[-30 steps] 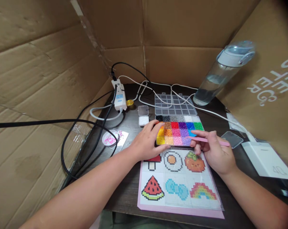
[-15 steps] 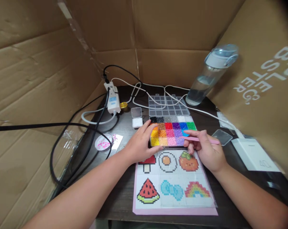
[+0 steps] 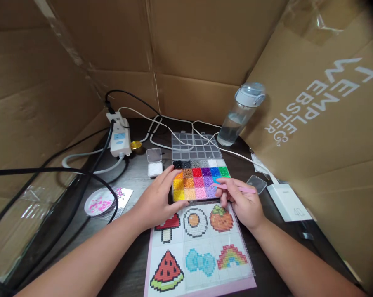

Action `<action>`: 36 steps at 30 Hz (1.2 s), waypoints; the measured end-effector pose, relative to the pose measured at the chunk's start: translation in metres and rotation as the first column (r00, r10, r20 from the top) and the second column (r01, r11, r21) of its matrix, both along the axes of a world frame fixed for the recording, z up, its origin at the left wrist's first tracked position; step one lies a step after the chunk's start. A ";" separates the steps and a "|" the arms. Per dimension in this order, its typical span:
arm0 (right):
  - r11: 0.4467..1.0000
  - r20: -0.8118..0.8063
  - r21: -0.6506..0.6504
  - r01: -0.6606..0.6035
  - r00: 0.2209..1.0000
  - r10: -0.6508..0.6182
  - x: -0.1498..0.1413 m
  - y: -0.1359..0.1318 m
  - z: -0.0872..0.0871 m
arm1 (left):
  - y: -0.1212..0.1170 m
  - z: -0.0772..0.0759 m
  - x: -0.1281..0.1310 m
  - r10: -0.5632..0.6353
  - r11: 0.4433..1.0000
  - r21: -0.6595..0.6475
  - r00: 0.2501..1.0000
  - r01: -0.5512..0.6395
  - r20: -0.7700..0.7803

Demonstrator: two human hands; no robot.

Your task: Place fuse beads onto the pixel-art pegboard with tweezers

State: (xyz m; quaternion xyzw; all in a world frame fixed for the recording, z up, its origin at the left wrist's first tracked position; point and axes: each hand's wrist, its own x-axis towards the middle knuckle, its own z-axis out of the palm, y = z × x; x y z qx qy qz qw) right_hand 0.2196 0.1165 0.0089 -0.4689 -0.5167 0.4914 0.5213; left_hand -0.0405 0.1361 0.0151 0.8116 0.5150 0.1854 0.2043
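Observation:
A bead box (image 3: 201, 182) with compartments of many colours lies open on the dark table, its clear lid (image 3: 195, 146) folded back behind it. My left hand (image 3: 157, 201) rests on the box's left front corner, fingers curled against its edge. My right hand (image 3: 242, 204) pinches pink tweezers (image 3: 236, 188), whose tip points left over the purple and blue compartments. In front of the box lies a pattern sheet (image 3: 199, 247) with a mushroom, egg, tomato-like fruit, watermelon, bow and rainbow under a clear pegboard.
Cardboard walls surround the table. A water bottle (image 3: 240, 113) stands behind the box. A power strip (image 3: 119, 134) with black and white cables lies at the left. Nearby are a small white-bead tub (image 3: 154, 169), a dish of pink beads (image 3: 100, 202) and a white box (image 3: 288, 202).
The view has swung right and upward, so everything sits lower and further left. Both hands keep their places on the box and tweezers.

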 end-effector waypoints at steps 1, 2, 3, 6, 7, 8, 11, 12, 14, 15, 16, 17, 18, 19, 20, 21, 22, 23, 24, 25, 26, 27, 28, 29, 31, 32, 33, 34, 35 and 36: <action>1.000 0.015 0.014 0.004 1.000 -0.004 0.001 0.000 0.001 | 0.000 0.000 0.000 0.000 1.000 -0.006 1.000 0.000 -0.003; 1.000 0.027 0.029 0.013 1.000 -0.013 0.001 0.001 0.002 | 0.000 0.001 0.000 0.000 1.000 -0.009 1.000 0.000 -0.007; 0.999 0.034 0.044 0.026 0.999 -0.027 0.002 0.001 0.002 | 0.000 0.001 0.000 -0.001 1.000 -0.011 1.000 0.001 -0.010; 0.995 0.045 0.076 0.059 0.997 -0.063 0.002 0.002 0.005 | -0.001 0.001 0.000 -0.012 1.000 -0.005 1.000 0.011 -0.006; 0.995 0.059 0.078 0.067 0.996 -0.071 0.002 0.002 0.005 | -0.001 0.001 0.000 -0.015 1.000 -0.002 1.000 0.015 -0.003; 0.995 0.078 0.075 0.072 0.994 -0.078 0.002 0.002 0.006 | -0.001 0.002 0.000 -0.016 1.000 -0.001 1.000 0.016 -0.001; 0.996 0.134 0.049 0.069 0.988 -0.075 0.000 0.001 0.007 | -0.001 0.003 0.001 -0.009 1.000 -0.016 1.000 0.009 -0.007; 0.997 0.146 0.043 0.064 0.987 -0.070 0.000 0.001 0.007 | -0.001 0.003 0.001 -0.009 1.000 -0.023 1.000 0.009 -0.007; 0.998 0.162 0.037 0.055 0.985 -0.061 0.000 0.001 0.006 | -0.001 0.004 0.002 -0.012 0.999 -0.031 1.000 0.012 -0.001; 0.998 0.167 0.038 0.055 0.984 -0.060 0.000 0.001 0.006 | -0.001 0.004 0.002 -0.015 0.999 -0.033 1.000 0.015 0.004; 0.998 0.169 0.039 0.056 0.984 -0.061 0.000 0.001 0.006 | -0.001 0.004 0.002 -0.016 0.999 -0.032 1.000 0.016 0.008; 0.998 0.169 0.040 0.056 0.984 -0.062 0.000 0.001 0.006 | -0.001 0.004 0.002 -0.016 0.999 -0.030 1.000 0.016 0.013; 0.998 0.167 0.043 0.056 0.984 -0.062 0.000 0.001 0.005 | -0.001 0.004 0.002 -0.016 1.000 -0.025 1.000 0.017 0.016; 0.997 0.164 0.045 0.056 0.985 -0.062 -0.001 0.001 0.005 | -0.001 0.003 0.001 -0.018 1.000 -0.019 1.000 0.018 0.019; 0.997 0.159 0.047 0.055 0.985 -0.062 -0.001 0.001 0.005 | -0.001 0.003 0.001 -0.018 1.000 -0.013 1.000 0.019 0.022; 0.997 0.155 0.047 0.054 0.986 -0.061 -0.001 0.001 0.005 | -0.001 0.002 0.001 -0.020 1.000 -0.008 1.000 0.020 0.022; 0.998 0.151 0.045 0.054 0.987 -0.060 -0.001 0.001 0.005 | -0.001 0.002 0.001 -0.020 1.000 -0.007 1.000 0.021 0.021; 0.998 0.148 0.041 0.053 0.987 -0.059 -0.001 0.001 0.005 | -0.001 0.002 0.001 -0.021 1.000 -0.008 1.000 0.021 0.019; 0.998 0.146 0.035 0.051 0.988 -0.056 -0.001 0.001 0.005 | -0.001 0.002 0.001 -0.019 1.000 -0.010 1.000 0.019 0.019; 0.998 0.147 0.028 0.050 0.988 -0.053 -0.001 0.001 0.005 | -0.001 0.002 0.001 -0.017 1.000 -0.012 1.000 0.017 0.020; 0.999 0.151 0.022 0.050 0.987 -0.052 0.000 0.001 0.005 | -0.001 0.002 0.001 -0.015 1.000 -0.014 1.000 0.015 0.021; 0.998 0.156 0.020 0.053 0.986 -0.055 0.000 0.001 0.004 | -0.001 0.002 0.001 -0.012 1.000 -0.015 1.000 0.012 0.024; 0.998 0.162 0.024 0.058 0.985 -0.061 0.000 0.001 0.004 | -0.002 0.002 0.001 -0.007 1.000 -0.016 1.000 0.008 0.026; 0.997 0.167 0.034 0.064 0.984 -0.068 0.001 0.001 0.004 | -0.002 0.003 0.001 -0.005 1.000 -0.017 1.000 0.005 0.027; 0.996 0.178 0.062 0.063 0.981 -0.073 0.001 0.001 0.004 | -0.002 0.003 0.002 0.000 1.000 -0.023 1.000 0.000 0.025; 0.996 0.187 0.074 0.058 0.980 -0.071 0.001 0.001 0.005 | -0.002 0.003 0.002 -0.001 1.000 -0.027 1.000 0.002 0.023; 0.995 0.199 0.083 0.053 0.978 -0.068 0.001 0.001 0.005 | -0.001 0.003 0.002 -0.005 1.000 -0.028 1.000 0.005 0.022; 0.995 0.215 0.091 0.047 0.974 -0.066 0.001 0.001 0.006 | -0.001 0.003 0.002 -0.009 1.000 -0.027 1.000 0.010 0.021; 0.994 0.230 0.097 0.044 0.971 -0.065 0.001 0.001 0.006 | -0.001 0.003 0.002 -0.013 1.000 -0.023 1.000 0.013 0.021; 0.994 0.240 0.100 0.044 0.968 -0.067 0.001 0.001 0.007 | -0.001 0.003 0.002 -0.015 1.000 -0.019 1.000 0.015 0.021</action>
